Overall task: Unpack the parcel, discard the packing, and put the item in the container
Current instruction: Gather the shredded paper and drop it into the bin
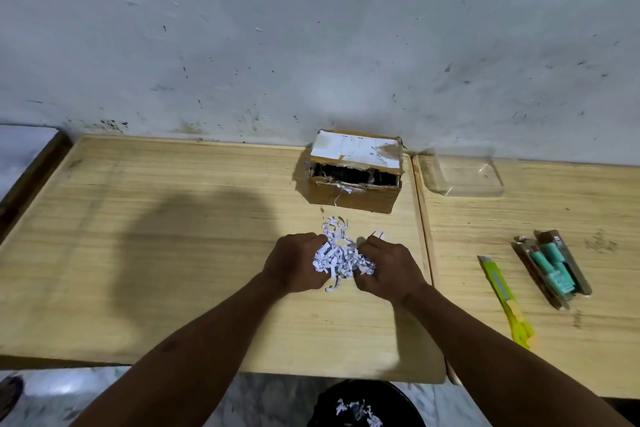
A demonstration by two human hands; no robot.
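Note:
A torn-open cardboard parcel (356, 170) with a white label stands by the wall, its front ripped and dark inside. In front of it lies a heap of white shredded paper (341, 253). My left hand (298, 262) and my right hand (386, 267) close around that heap from both sides, on the wooden table (173, 236). A teal item in a clear and brown pack (550, 267) lies at the right. A clear plastic container (464, 172) sits to the right of the parcel.
A yellow-green utility knife (505, 298) lies on the right table, left of the teal pack. A black bin (363, 406) holding paper shreds stands on the floor below the table's front edge. A seam separates the two tables.

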